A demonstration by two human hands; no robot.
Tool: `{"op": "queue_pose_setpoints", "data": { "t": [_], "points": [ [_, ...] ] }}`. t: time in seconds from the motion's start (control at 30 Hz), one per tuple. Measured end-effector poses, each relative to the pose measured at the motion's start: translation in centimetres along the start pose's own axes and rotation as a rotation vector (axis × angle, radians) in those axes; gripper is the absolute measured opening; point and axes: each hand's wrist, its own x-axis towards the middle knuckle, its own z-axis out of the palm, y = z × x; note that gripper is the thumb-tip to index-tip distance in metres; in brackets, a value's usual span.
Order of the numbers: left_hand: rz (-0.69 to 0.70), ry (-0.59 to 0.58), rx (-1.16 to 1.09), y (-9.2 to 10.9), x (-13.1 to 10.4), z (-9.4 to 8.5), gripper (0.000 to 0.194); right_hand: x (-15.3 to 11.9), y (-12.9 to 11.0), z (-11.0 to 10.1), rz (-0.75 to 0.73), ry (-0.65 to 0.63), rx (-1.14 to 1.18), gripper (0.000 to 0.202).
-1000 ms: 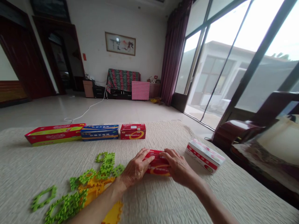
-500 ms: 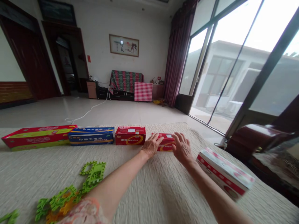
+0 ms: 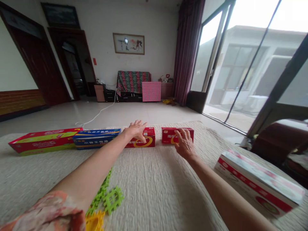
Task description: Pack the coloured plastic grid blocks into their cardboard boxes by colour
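Observation:
My left hand (image 3: 137, 131) reaches over a red box with a yellow ring (image 3: 149, 140). Its fingers are spread across the top, and the thumb hangs along the front. A second red box (image 3: 167, 136) of the same kind stands to the right, with a gap between the two. My right hand (image 3: 185, 144) is at the right half of this second box, fingers apart near its top edge and the thumb lower in front. Whether the fingertips press on either box cannot be made out. Left of the first red box is a blue box with Chinese lettering (image 3: 96, 139).
A long red and yellow-green box (image 3: 45, 141) ends the row on the left. Beside my right forearm lies a white and red carton (image 3: 261, 183). Green (image 3: 113, 200) and yellow (image 3: 95, 221) interlocking toy pieces lie by my left forearm on the cream textured cover (image 3: 154, 186).
My left hand has moved left from the second red box to the first one. My right hand stays by the second red box. The camera view has shifted.

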Motion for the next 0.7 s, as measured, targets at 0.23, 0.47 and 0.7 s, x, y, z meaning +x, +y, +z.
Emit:
{"op": "queue_pose_setpoints", "data": {
  "t": [0.23,0.47,0.7],
  "points": [
    [-0.067,-0.096,0.003,-2.6,-1.1,1.7,0.109,-0.3,0.0,-1.1,-0.027,-0.024,-0.04,0.059],
    [0.114,-0.045,-0.011,0.9,-7.2,-0.8,0.103,-3.5,-3.6,-6.7,-0.087,0.033,0.41,0.064],
    [0.318,0.106,-0.145,7.1,-18.8,-1.0,0.095,-10.0,-9.0,-14.4,0.145,-0.364,1.007,0.05]
  ]
}}
